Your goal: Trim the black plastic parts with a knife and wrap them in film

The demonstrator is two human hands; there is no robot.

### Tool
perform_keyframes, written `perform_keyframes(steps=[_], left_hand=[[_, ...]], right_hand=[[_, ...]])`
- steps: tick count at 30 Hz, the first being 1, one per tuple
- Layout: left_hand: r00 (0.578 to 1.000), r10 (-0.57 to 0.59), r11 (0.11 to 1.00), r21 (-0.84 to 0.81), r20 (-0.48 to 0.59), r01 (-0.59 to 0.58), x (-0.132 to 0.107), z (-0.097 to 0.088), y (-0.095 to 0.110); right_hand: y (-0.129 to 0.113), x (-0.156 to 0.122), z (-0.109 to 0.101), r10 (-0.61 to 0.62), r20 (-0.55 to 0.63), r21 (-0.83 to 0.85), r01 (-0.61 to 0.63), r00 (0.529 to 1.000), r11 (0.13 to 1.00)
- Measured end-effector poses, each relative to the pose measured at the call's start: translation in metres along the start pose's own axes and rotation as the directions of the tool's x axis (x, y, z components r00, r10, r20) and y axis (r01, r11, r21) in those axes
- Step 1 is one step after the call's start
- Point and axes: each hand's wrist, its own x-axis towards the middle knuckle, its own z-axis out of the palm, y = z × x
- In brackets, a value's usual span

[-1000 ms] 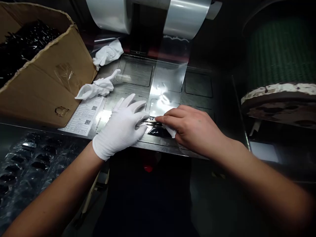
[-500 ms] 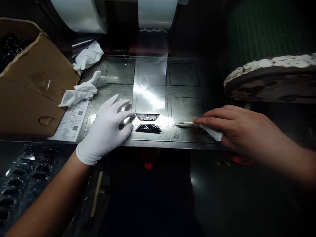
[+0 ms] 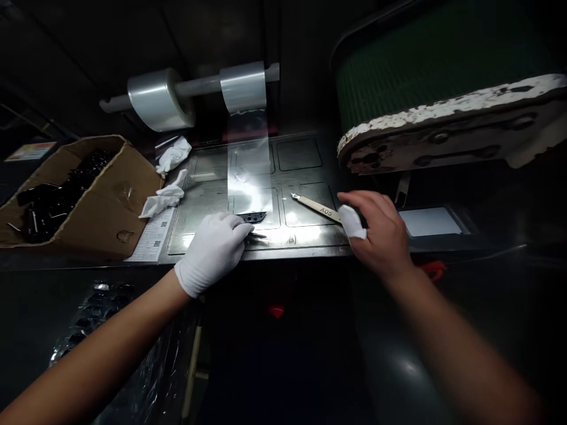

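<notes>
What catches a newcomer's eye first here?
The white-gloved left hand, bright in the gloom, touches a dark part at the front edge of the metal plate. Behind, clear film runs down from a roll onto the plate; the bare right hand sits by a stick marked A05.

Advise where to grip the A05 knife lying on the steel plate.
Take the knife by its handle's right end, from the right, with the right hand: it lies flat and slanted, blade pointing up-left, handle end beside that thumb.
</notes>
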Motion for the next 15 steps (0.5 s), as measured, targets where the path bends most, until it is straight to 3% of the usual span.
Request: perform_keyframes(steps=[2,3,4,5,6,7,9,10,11,13,14,15], left_hand=[[0.993,-0.046,0.997,-0.064,-0.112,0.039,-0.018,0.001,0.005],[0.98,-0.085,0.992,-0.108,-0.178,0.067,-0.029,0.001,0.01],[0.958,-0.139,0.98,-0.172,-0.251,0.098,-0.041,0.003,0.016],[0.924,-0.207,0.96,-0.251,-0.323,0.128,-0.054,0.005,0.023],[0.883,-0.277,0.931,-0.332,-0.378,0.15,-0.067,0.008,0.031],[0.843,-0.342,0.901,-0.399,-0.414,0.17,-0.08,0.012,0.039],[0.792,-0.415,0.87,-0.451,-0.447,0.202,-0.103,0.021,0.053],[0.774,-0.429,0.872,-0.437,-0.466,0.221,-0.114,0.025,0.059],[0.762,-0.432,0.88,-0.411,-0.483,0.238,-0.124,0.029,0.065],[0.731,-0.499,0.845,-0.447,-0.465,0.292,-0.144,0.034,0.073],[0.697,-0.584,0.775,-0.539,-0.415,0.328,-0.153,0.036,0.077],[0.645,-0.695,0.644,-0.675,-0.319,0.361,-0.162,0.036,0.08]], right_hand=[[-0.02,-0.029,0.0,0.08,-0.025,0.181,-0.074,0.996,0.981],[-0.033,-0.045,0.005,0.129,0.02,0.3,-0.129,0.991,0.945],[-0.047,-0.06,0.012,0.194,0.163,0.427,-0.246,0.967,0.87],[-0.063,-0.073,0.022,0.269,0.326,0.53,-0.411,0.906,0.741],[-0.08,-0.084,0.034,0.31,0.489,0.586,-0.57,0.815,0.576],[-0.096,-0.091,0.047,0.291,0.624,0.606,-0.684,0.726,0.406],[-0.126,-0.096,0.07,0.177,0.764,0.602,-0.784,0.621,0.15],[-0.138,-0.095,0.079,0.112,0.798,0.587,-0.806,0.592,0.078],[-0.148,-0.093,0.085,0.056,0.824,0.562,-0.826,0.563,0.044],[-0.162,-0.09,0.092,-0.003,0.872,0.488,-0.869,0.49,0.085],[-0.165,-0.089,0.093,0.001,0.89,0.45,-0.88,0.456,0.153],[-0.167,-0.088,0.094,0.02,0.898,0.422,-0.874,0.439,0.242]])
